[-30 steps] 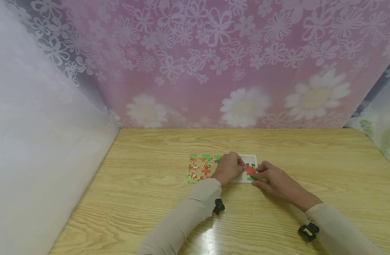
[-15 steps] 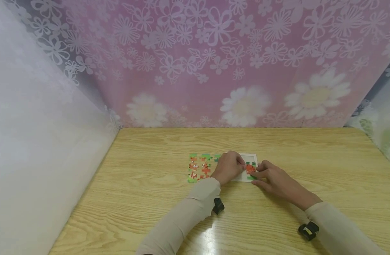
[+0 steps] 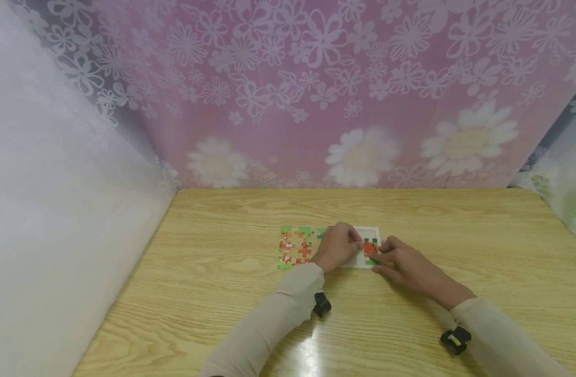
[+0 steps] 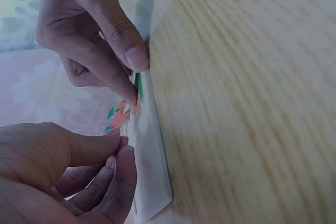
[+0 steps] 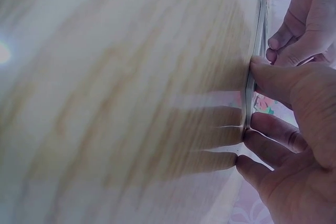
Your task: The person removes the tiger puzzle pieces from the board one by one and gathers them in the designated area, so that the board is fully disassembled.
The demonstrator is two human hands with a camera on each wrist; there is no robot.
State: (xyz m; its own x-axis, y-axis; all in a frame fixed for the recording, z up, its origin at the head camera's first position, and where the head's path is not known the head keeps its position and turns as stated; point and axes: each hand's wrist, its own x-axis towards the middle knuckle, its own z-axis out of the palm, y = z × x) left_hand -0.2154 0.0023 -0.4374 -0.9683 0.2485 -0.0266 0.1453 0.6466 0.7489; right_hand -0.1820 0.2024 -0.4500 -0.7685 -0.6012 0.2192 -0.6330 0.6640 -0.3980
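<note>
Toward the right of the pieces in the head view lies a white puzzle tray [image 3: 358,264]. Orange and green jigsaw pieces [image 3: 370,248] sit at its right side. My left hand [image 3: 337,247] reaches over the tray, its thumb and index finger pinching the edge of an orange jigsaw piece [image 4: 119,119]. From the right, my right hand [image 3: 410,268] grips the tray's corner, thumb at the front edge and fingers along the right side. Its index finger [image 4: 130,97] presses on the orange and green pieces. My left hand hides the tray's left part.
Left of the tray, loose tiger-picture jigsaw pieces [image 3: 286,246] lie in rows on the wooden table [image 3: 222,293]; my left forearm covers some. A pink flowered curtain [image 3: 288,104] stands behind the table's far edge, and a pale sheet [image 3: 66,209] borders its left side.
Both hands stay almost in place over the tray. The orange and green pieces under the fingertips shift very slightly; the loose pieces have not moved.
</note>
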